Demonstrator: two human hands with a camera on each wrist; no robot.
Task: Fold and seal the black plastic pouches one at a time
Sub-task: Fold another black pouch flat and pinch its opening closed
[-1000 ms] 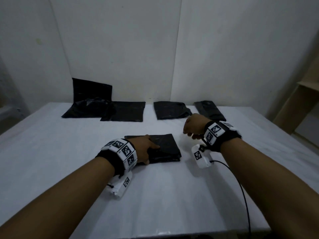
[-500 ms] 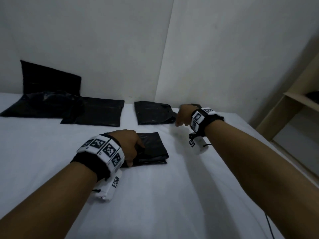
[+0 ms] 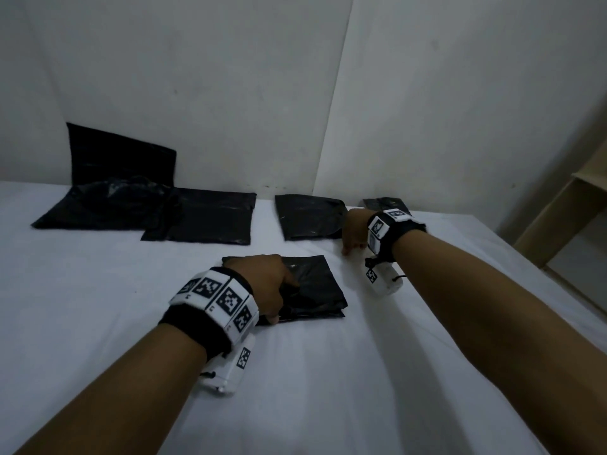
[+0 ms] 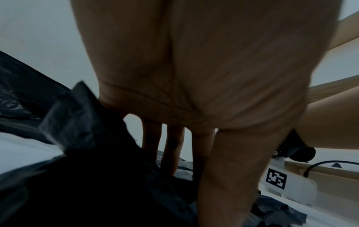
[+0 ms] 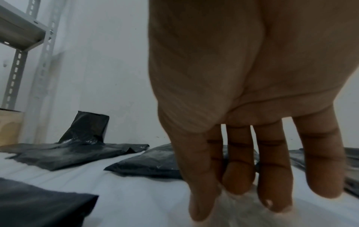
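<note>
A folded black pouch (image 3: 315,287) lies mid-table on the white sheet (image 3: 98,307). My left hand (image 3: 262,287) presses down on its left part, fingers on top and thumb at the near edge. In the left wrist view the straight fingers (image 4: 170,153) stand on the dark plastic (image 4: 97,192), and a flap rises at the left. My right hand (image 3: 353,234) reaches down to the sheet beside another black pouch (image 3: 308,218) at the back. Its fingertips (image 5: 272,196) touch the cloth, and I see nothing plainly held.
More black pouches line the back: a flat one (image 3: 203,221), a crumpled one (image 3: 108,205), one leaning on the wall (image 3: 121,156), and one behind my right wrist (image 3: 384,202). A wooden shelf (image 3: 574,208) stands at the right. A metal rack (image 5: 19,38) shows in the right wrist view.
My right hand has moved away from me toward the back row and lowered its fingers to the sheet. My left hand stays on the folded pouch.
</note>
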